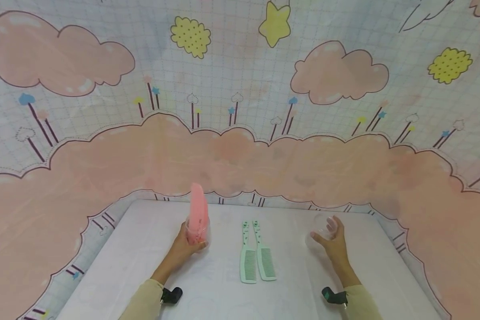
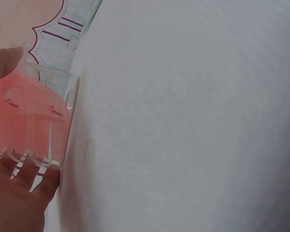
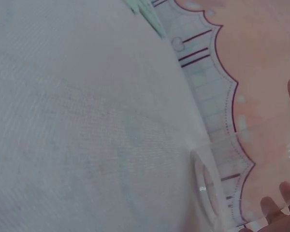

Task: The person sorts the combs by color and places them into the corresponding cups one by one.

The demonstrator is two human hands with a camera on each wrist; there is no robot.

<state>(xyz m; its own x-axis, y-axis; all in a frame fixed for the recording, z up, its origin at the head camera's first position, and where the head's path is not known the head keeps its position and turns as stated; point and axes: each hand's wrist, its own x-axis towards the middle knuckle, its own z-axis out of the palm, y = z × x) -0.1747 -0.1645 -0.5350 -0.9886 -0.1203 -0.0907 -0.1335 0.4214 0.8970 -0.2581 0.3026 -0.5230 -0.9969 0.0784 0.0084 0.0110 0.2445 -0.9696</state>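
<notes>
On the left side of the white table, my left hand (image 1: 185,244) grips a clear cup (image 1: 206,227) from its outer side, thumb and fingers around the wall. A long, flat pink piece (image 1: 198,206) with a rounded top sticks up out of this cup. Through the cup wall, the left wrist view shows pink plastic (image 2: 34,116) with small dark red print. My right hand (image 1: 336,244) holds another clear cup (image 1: 317,226) on the right side, its fingers and thumb curved around it. Only see-through plastic shows in that cup (image 3: 205,186) from the right wrist.
Two mint-green combs (image 1: 249,266) lie side by side in the middle of the table, handles pointing away. Behind the white table (image 1: 288,289) hangs a patterned cloth (image 1: 240,164) with clouds and stars. Each wrist carries a small black camera (image 1: 172,295).
</notes>
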